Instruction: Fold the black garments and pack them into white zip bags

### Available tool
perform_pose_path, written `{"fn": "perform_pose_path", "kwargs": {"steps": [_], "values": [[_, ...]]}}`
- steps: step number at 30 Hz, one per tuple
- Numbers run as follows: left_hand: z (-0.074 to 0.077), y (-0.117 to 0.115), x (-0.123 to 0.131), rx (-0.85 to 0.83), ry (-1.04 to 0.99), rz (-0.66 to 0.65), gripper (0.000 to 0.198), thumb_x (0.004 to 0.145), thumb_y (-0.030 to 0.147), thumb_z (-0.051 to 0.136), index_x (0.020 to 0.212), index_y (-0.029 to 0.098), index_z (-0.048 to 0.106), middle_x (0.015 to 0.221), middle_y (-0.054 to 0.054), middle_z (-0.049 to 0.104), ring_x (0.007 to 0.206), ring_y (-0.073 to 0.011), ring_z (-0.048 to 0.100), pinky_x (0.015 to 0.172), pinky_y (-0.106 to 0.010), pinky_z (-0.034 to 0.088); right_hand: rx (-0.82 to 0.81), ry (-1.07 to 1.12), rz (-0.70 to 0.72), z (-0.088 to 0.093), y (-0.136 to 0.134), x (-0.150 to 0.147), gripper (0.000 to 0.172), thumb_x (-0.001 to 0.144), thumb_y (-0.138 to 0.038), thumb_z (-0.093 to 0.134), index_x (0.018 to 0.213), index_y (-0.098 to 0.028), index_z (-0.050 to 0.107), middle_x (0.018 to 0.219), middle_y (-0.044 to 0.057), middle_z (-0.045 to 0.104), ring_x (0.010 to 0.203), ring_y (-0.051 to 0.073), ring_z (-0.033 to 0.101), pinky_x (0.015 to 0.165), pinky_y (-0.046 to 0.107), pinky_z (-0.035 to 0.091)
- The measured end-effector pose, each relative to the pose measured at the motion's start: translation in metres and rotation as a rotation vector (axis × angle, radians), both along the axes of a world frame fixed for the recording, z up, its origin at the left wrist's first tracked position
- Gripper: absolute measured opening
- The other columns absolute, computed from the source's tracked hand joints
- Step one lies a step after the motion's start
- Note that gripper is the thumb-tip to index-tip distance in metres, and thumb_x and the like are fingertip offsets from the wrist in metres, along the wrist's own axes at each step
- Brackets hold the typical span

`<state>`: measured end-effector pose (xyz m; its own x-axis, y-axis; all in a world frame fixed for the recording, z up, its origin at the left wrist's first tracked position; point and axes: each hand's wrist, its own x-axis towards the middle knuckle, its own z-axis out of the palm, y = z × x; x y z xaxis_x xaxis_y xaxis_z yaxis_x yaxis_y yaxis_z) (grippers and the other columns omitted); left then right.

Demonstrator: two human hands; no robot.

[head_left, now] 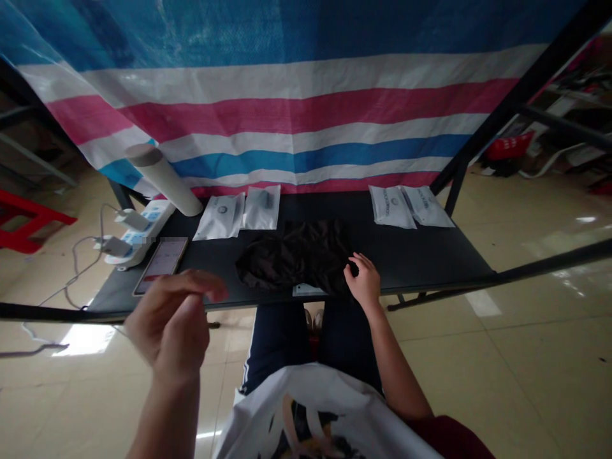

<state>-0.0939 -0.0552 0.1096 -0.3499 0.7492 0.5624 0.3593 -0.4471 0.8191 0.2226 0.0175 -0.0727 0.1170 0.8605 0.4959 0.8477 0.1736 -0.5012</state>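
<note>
A crumpled black fabric garment lies in the middle of the dark table top. My right hand rests at the garment's right edge, its fingers curled onto the cloth. A small white label shows under the garment's near edge. My left hand is raised and blurred above the table's near left corner, fingers curled. It is nearest to a smartphone lying lit on the table, and I see nothing in it.
Several white sealed sachets lie along the table's far side, left and right of the garment. A white power strip with plugged-in adapters and a cardboard tube stand at the left. A striped tarp hangs behind.
</note>
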Motion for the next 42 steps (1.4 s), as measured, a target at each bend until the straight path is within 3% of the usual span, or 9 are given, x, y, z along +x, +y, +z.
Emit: {"fn": "perform_pose_path", "kwargs": {"steps": [3,7,11,15,19,28,33,39,42], "values": [[-0.05,0.038,-0.025,-0.191,0.061,0.043,0.017,0.08,0.036,0.062,0.076,0.019,0.059,0.063,0.002,0.057,0.057,-0.0126,0.054,0.055,-0.024,0.043,-0.001,0.001,-0.001,0.0,0.0,0.0,0.026,0.086,-0.025,0.053,0.103,-0.015,0.07,0.118,0.013,0.069,0.116,0.027,0.06,0.1,0.043,0.048],[-0.128,0.078,-0.062,-0.47,0.327,0.288,0.027,0.081,0.043,0.057,0.091,0.018,0.06,0.076,-0.002,0.063,0.069,-0.0162,0.059,0.063,-0.027,0.044,-0.012,0.006,0.006,0.001,0.0,0.0,0.026,0.085,-0.025,0.055,0.104,-0.016,0.071,0.119,0.013,0.069,0.117,0.027,0.06,0.1,0.042,0.048],[-0.156,0.087,-0.067,-0.634,0.599,0.286,0.035,0.088,0.049,0.049,0.103,0.019,0.059,0.084,-0.005,0.068,0.079,-0.0221,0.062,0.066,-0.03,0.043,-0.02,0.009,0.002,0.002,0.0,-0.001,0.026,0.084,-0.027,0.057,0.104,-0.017,0.071,0.12,0.012,0.069,0.118,0.027,0.059,0.101,0.042,0.048],[-0.155,0.083,-0.057,-0.606,0.884,0.273,0.033,0.09,0.048,0.045,0.099,0.02,0.062,0.091,-0.008,0.068,0.089,-0.0269,0.06,0.069,-0.032,0.041,-0.029,0.006,-0.008,0.003,0.0,-0.001,0.026,0.085,-0.028,0.056,0.104,-0.017,0.071,0.12,0.012,0.069,0.118,0.027,0.059,0.101,0.043,0.048],[-0.157,0.082,-0.06,-0.591,0.925,0.261,0.03,0.091,0.045,0.043,0.088,0.02,0.061,0.087,-0.008,0.066,0.087,-0.0263,0.058,0.069,-0.032,0.04,-0.034,0.003,-0.007,0.003,0.001,-0.002,0.026,0.086,-0.027,0.055,0.104,-0.017,0.07,0.12,0.012,0.069,0.118,0.028,0.059,0.1,0.044,0.048],[-0.158,0.082,-0.065,-0.69,0.657,0.311,0.03,0.093,0.042,0.039,0.095,0.02,0.059,0.078,-0.006,0.06,0.08,-0.0243,0.059,0.067,-0.03,0.038,0.012,0.125,0.111,0.013,-0.004,0.003,0.027,0.088,-0.036,0.056,0.106,-0.021,0.069,0.119,0.009,0.069,0.114,0.026,0.062,0.1,0.043,0.048],[-0.156,0.084,-0.07,-0.619,0.42,0.314,0.021,0.089,0.038,0.042,0.083,0.021,0.052,0.07,-0.001,0.052,0.071,-0.0198,0.054,0.064,-0.028,0.038,-0.059,0.125,0.207,0.019,-0.007,0.005,0.031,0.089,-0.04,0.055,0.111,-0.023,0.068,0.123,0.007,0.068,0.123,0.026,0.056,0.103,0.044,0.045],[-0.115,0.093,-0.02,-0.421,0.188,0.079,0.019,0.086,0.038,0.049,0.078,0.021,0.048,0.068,0.003,0.046,0.065,-0.0137,0.049,0.061,-0.024,0.042,-0.184,-0.015,0.263,0.026,-0.007,0.002,0.032,0.086,-0.043,0.06,0.11,-0.024,0.07,0.127,0.006,0.066,0.129,0.028,0.051,0.104,0.048,0.04],[-0.089,0.095,0.03,-0.358,0.183,-0.288,0.024,0.088,0.041,0.052,0.099,0.021,0.055,0.091,-0.003,0.062,0.087,-0.0168,0.061,0.079,-0.028,0.049,-0.191,-0.012,0.259,0.027,-0.007,0.001,0.03,0.087,-0.04,0.06,0.109,-0.023,0.07,0.126,0.007,0.067,0.128,0.028,0.052,0.103,0.048,0.04]]}}
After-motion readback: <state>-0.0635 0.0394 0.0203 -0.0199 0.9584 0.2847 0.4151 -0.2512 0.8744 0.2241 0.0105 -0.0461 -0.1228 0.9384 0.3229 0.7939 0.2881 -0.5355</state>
